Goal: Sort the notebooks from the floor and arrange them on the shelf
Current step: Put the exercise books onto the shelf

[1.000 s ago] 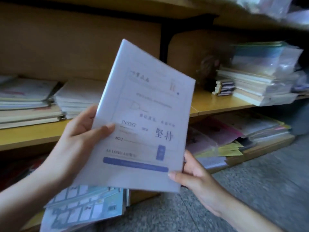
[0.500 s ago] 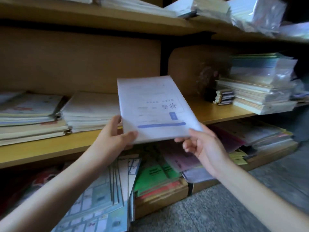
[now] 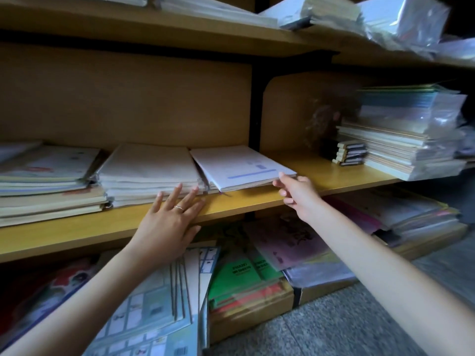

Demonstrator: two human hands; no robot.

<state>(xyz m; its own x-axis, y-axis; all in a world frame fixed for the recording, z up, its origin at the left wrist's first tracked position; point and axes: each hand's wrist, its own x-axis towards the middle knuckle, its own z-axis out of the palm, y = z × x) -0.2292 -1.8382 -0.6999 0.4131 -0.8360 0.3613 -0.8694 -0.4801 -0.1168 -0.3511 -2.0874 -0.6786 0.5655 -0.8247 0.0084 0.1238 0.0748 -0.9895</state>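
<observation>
A white notebook with a blue stripe (image 3: 239, 167) lies flat on the middle wooden shelf (image 3: 257, 200), leaning against a stack of cream notebooks (image 3: 146, 173). My right hand (image 3: 295, 194) pinches its front right corner between thumb and fingers. My left hand (image 3: 172, 217), wearing a ring, is spread flat with fingers apart at the shelf's front edge, fingertips near the cream stack, holding nothing.
More stacks sit at the shelf's left (image 3: 43, 181) and right (image 3: 406, 134), with small dark pads (image 3: 349, 156) between. Below, green books (image 3: 244, 273), pink covers (image 3: 290, 240) and blue-grid notebooks (image 3: 159, 312) fill the bottom shelf. A black upright post (image 3: 255, 109) divides the shelf. Grey floor (image 3: 334, 325) lies lower right.
The notebook went from upright in both hands down onto the middle shelf. My left hand let go and spread open; my right hand stayed on the corner.
</observation>
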